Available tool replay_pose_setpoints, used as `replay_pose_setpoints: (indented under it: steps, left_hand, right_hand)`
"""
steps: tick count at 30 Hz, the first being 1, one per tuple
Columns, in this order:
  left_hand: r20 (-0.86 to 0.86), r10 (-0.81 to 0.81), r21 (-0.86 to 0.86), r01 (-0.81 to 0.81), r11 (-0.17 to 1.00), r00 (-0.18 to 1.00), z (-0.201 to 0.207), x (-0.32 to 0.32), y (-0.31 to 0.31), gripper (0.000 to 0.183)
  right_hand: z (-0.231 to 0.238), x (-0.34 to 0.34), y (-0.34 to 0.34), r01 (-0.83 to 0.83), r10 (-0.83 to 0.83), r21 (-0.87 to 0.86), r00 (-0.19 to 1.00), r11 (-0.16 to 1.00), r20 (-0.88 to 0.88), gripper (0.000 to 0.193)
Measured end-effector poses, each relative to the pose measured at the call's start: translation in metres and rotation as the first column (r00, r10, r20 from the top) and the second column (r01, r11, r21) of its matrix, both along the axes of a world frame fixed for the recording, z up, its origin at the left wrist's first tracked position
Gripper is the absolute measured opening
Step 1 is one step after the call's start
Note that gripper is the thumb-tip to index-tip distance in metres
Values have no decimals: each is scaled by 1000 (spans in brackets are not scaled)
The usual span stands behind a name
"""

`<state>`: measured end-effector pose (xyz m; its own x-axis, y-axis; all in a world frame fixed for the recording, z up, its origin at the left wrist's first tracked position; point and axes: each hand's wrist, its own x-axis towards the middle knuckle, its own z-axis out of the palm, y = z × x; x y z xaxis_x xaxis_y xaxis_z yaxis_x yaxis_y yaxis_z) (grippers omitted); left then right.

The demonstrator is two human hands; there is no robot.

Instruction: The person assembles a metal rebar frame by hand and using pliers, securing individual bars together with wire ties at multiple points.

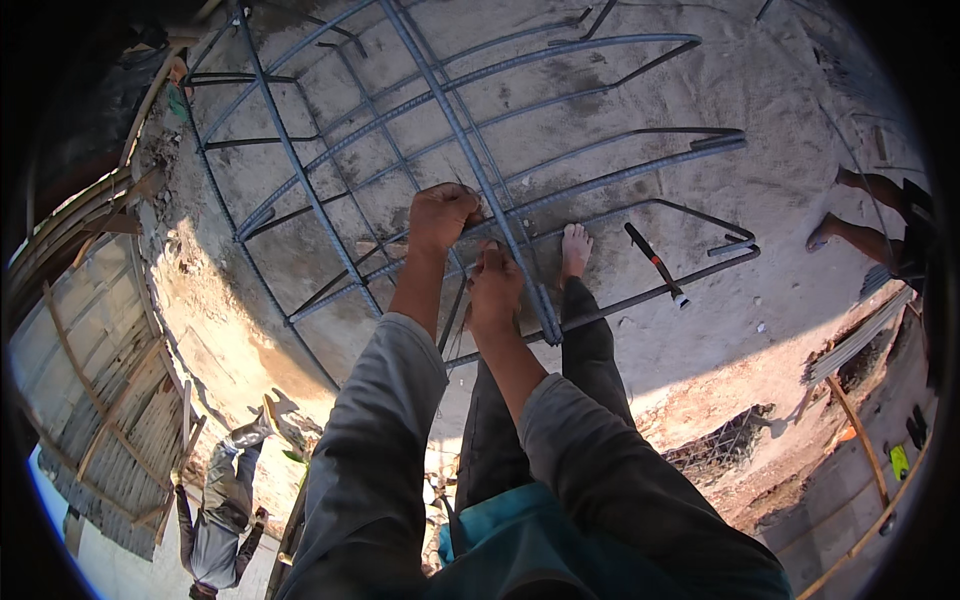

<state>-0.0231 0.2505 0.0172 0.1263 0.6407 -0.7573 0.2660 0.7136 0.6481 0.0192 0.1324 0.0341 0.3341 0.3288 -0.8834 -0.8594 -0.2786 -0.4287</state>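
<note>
A cage of ribbed steel reinforcing bars (440, 88) with bent, hooked ends spreads in front of me. Both my hands are at a crossing of its bars near the middle. My left hand (440, 216) is closed just left of the long diagonal bar, its fingers pinched together above a cross bar. Slightly nearer, my right hand (494, 284) is also closed, close against the lower part of that diagonal bar. What either hand pinches is too small or hidden to make out. My bare foot (576, 248) shows beyond the crossing, among the bars.
Right of the foot is a slim black tool (655, 262) with a red band and pale end, near a lower bar. Another person's legs (868, 222) are at the far right; a further person (222, 505) is at lower left. Corrugated sheeting (95, 390) borders the left.
</note>
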Motion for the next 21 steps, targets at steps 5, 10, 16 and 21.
replay_pose_setpoints:
  steps: [5,10,16,21]
  left_hand:
    - [44,129,115,-133,984,991,16,6,-14,4]
    - [-129,12,344,33,938,992,19,19,-25,3]
    - [-105,85,376,-40,926,991,31,23,-41,4]
    - [-137,5,484,62,873,991,38,25,-49,7]
  right_hand:
    - [12,0,17,257,-257,-12,962,966,-97,14]
    - [-1,1,16,369,-356,84,924,926,-140,15]
    - [28,6,2,356,-293,151,899,922,-325,19]
    - [72,53,4,-82,85,22,958,996,-275,22]
